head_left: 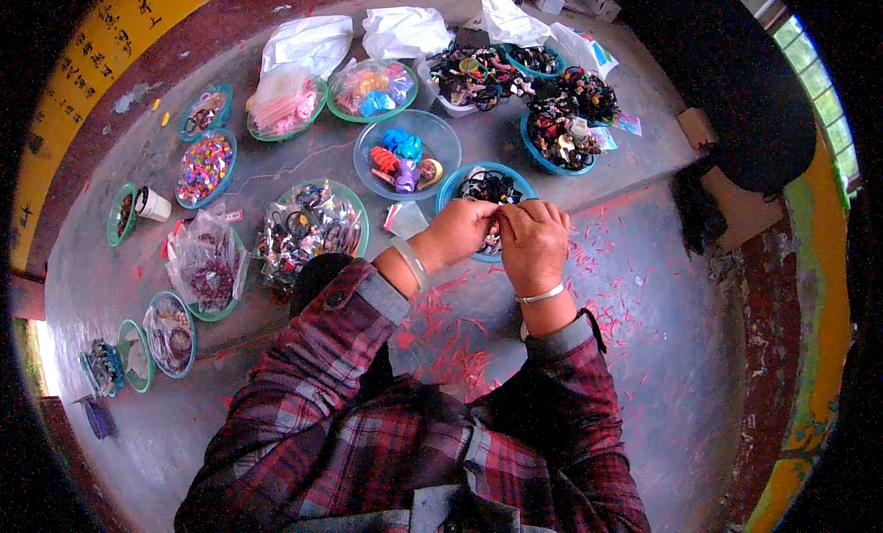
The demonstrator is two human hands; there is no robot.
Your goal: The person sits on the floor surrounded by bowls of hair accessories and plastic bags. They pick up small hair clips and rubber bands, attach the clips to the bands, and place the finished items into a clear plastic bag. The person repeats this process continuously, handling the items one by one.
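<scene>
My left hand (460, 229) and my right hand (533, 241) meet in front of me, fingertips pinched together. Whatever lies between them is too small and covered to make out. Both hands are above the near part of a blue basin (442, 198) that holds black hair ties (487, 185) and other small pieces. A pale bangle circles my left wrist, and a silver one my right. Just left of my left hand lies a white piece of paper or plastic (405, 220).
Farther off, a clear basin (448, 133) holds coiled coloured items. A green-rimmed basin (362, 222) of small accessories stands left. Dark hair ties fill a blue basin (561, 170) at right. White bags (405, 32) lie at the back. Red scraps (460, 349) litter the floor.
</scene>
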